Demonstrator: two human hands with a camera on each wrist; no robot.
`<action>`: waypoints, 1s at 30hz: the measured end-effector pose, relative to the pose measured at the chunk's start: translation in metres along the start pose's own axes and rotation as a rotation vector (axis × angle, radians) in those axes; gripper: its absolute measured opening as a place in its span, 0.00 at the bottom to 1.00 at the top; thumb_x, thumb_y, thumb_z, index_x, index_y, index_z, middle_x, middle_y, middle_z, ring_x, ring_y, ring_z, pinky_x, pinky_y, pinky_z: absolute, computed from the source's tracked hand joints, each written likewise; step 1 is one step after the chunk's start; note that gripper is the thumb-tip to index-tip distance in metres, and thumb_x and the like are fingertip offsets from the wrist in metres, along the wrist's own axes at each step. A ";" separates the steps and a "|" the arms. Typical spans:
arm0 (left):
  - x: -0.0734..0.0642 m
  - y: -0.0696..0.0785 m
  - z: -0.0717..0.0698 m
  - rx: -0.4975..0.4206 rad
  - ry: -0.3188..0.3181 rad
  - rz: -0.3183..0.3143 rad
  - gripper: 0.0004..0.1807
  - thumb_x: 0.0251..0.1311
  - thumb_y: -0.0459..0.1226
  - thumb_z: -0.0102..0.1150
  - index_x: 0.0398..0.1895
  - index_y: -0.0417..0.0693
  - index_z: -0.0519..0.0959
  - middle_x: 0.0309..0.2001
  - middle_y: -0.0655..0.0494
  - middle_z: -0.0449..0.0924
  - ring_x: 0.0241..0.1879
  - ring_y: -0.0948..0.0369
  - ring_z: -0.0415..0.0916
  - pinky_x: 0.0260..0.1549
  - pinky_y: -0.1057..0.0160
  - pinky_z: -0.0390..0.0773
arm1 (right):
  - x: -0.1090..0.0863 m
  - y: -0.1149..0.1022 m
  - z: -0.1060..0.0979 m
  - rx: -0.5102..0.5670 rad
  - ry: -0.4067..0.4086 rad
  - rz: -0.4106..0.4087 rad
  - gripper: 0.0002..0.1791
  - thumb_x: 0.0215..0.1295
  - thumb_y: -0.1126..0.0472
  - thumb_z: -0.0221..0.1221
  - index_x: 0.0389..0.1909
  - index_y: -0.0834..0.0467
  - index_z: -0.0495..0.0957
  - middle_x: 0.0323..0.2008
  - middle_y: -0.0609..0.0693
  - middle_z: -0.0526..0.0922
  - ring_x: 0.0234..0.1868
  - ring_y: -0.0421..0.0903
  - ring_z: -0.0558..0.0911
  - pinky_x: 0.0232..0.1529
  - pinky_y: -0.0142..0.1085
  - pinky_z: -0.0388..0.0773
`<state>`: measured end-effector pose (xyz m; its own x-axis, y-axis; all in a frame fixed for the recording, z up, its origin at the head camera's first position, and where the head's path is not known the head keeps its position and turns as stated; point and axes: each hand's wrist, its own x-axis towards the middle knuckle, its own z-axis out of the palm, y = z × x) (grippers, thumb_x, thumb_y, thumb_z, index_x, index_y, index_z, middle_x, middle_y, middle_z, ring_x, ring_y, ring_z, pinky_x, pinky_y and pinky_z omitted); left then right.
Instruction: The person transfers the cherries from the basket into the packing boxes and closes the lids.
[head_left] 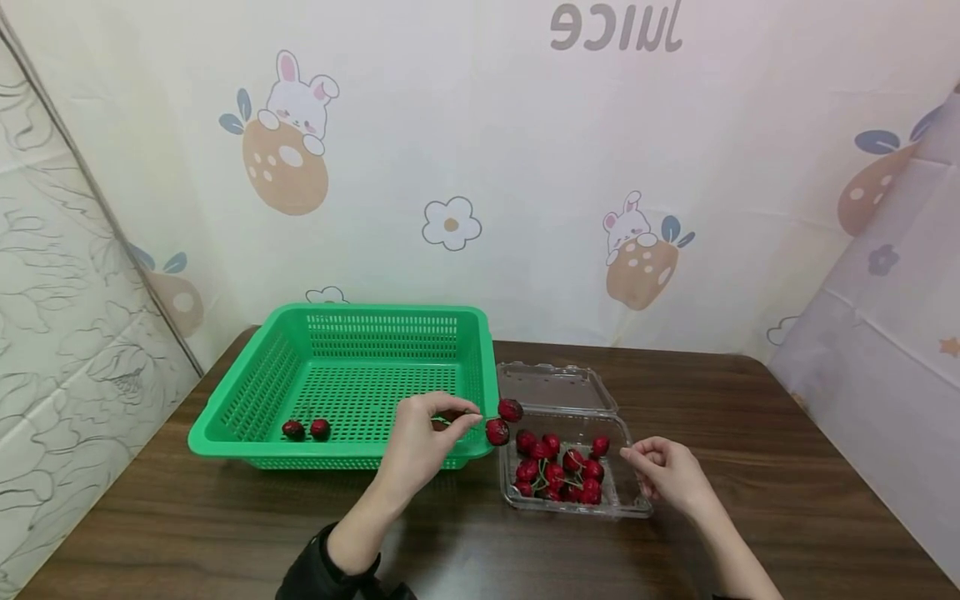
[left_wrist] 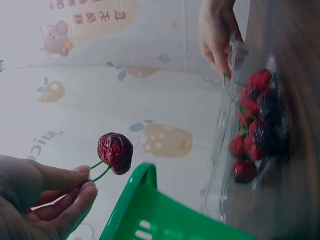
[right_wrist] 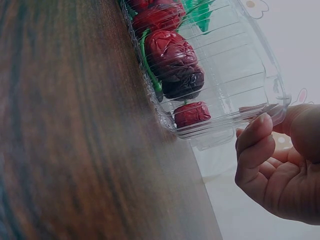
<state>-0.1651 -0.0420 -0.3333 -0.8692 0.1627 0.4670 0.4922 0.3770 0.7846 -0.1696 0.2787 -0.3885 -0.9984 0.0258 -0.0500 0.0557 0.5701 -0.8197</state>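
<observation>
My left hand (head_left: 422,442) pinches the green stems of a pair of dark red cherries (head_left: 498,432) between thumb and fingertips. The pair hangs just past the right rim of the green basket (head_left: 197,442), level with the box's left side. Two more cherries (head_left: 306,429) lie inside the basket at its front left. On the right, a clear plastic box (head_left: 630,500) holds several cherries (head_left: 553,471) with green stems, its lid (head_left: 555,390) folded back behind it. My right hand (head_left: 670,473) pinches the box's right rim, thumb and fingers (right_wrist: 256,131) at the plastic edge.
Both containers stand on a dark wooden table (head_left: 712,400), side by side. A pale curtain (head_left: 525,167) printed with rabbits and fruit hangs behind the table's back edge, and further patterned cloth hangs at both sides.
</observation>
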 end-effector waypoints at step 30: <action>-0.002 0.011 0.080 -0.062 -0.175 0.027 0.03 0.52 0.32 0.60 0.28 0.44 0.82 0.26 0.59 0.80 0.19 0.72 0.72 0.20 0.75 0.71 | -0.002 -0.001 0.001 -0.030 0.018 -0.011 0.18 0.60 0.55 0.56 0.34 0.68 0.70 0.12 0.49 0.69 0.11 0.42 0.68 0.13 0.32 0.67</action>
<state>-0.1619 0.0347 -0.3581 -0.8481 0.3305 0.4140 0.5126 0.3148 0.7988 -0.1680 0.2771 -0.3883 -0.9989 0.0345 -0.0306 0.0451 0.5946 -0.8027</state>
